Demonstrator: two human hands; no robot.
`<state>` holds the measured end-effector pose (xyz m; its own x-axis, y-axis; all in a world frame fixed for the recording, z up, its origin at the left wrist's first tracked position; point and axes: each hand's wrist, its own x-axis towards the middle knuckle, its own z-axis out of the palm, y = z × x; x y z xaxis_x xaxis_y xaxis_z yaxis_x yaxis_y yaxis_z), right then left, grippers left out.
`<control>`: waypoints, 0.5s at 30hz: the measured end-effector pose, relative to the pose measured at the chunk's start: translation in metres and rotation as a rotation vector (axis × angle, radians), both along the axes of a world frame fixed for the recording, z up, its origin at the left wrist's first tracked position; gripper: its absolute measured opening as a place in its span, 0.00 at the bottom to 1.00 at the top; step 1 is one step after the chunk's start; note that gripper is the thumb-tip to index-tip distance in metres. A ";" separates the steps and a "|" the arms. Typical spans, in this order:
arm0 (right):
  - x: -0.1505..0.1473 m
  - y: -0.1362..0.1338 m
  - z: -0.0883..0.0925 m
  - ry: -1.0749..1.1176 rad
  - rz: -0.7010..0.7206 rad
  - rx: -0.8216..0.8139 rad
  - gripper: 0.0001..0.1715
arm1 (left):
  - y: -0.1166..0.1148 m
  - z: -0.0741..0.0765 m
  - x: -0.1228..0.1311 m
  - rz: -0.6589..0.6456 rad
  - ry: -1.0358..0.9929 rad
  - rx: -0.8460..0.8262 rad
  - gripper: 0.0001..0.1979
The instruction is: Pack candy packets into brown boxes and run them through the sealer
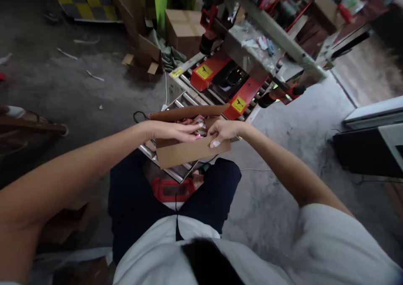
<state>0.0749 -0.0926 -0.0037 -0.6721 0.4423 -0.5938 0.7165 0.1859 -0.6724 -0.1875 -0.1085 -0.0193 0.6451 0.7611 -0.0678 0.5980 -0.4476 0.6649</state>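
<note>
An open cardboard box (192, 154) rests on a roller conveyor (181, 172) just in front of my knees. Inside it lie several small pink and red shiny packets (200, 125). My left hand (176, 130) reaches over the box from the left, its fingers stretched flat across the packets. At the box's right end, my right hand (222, 132) pinches the near flap, with the thumb outside and the fingers on the inner side. The far flap stands raised behind both hands. How deep the packets lie is hidden by the hands and the near flap.
Beyond the box stands a carton-sealing machine (231, 73) with red side plates and yellow warning labels. A closed carton (184, 27) and an opened carton (146, 54) are on the floor behind. A red plastic stool or crate (173, 188) is between my legs. Paper scraps litter the left floor.
</note>
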 end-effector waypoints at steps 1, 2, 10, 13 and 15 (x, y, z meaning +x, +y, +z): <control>-0.001 0.003 0.001 -0.025 -0.011 0.040 0.26 | 0.000 0.000 -0.001 -0.077 0.022 -0.037 0.35; -0.001 0.002 0.002 -0.040 -0.024 0.100 0.27 | -0.003 -0.001 -0.002 -0.152 0.044 -0.063 0.40; 0.003 -0.080 -0.041 0.011 -0.782 1.049 0.41 | -0.083 -0.037 0.079 0.466 -0.175 0.166 0.41; -0.025 -0.095 -0.064 -0.023 -0.999 0.910 0.37 | -0.104 -0.047 0.121 0.740 -0.281 0.158 0.34; -0.045 -0.098 -0.065 -0.047 -1.045 0.840 0.37 | -0.115 -0.042 0.127 0.762 -0.364 0.159 0.31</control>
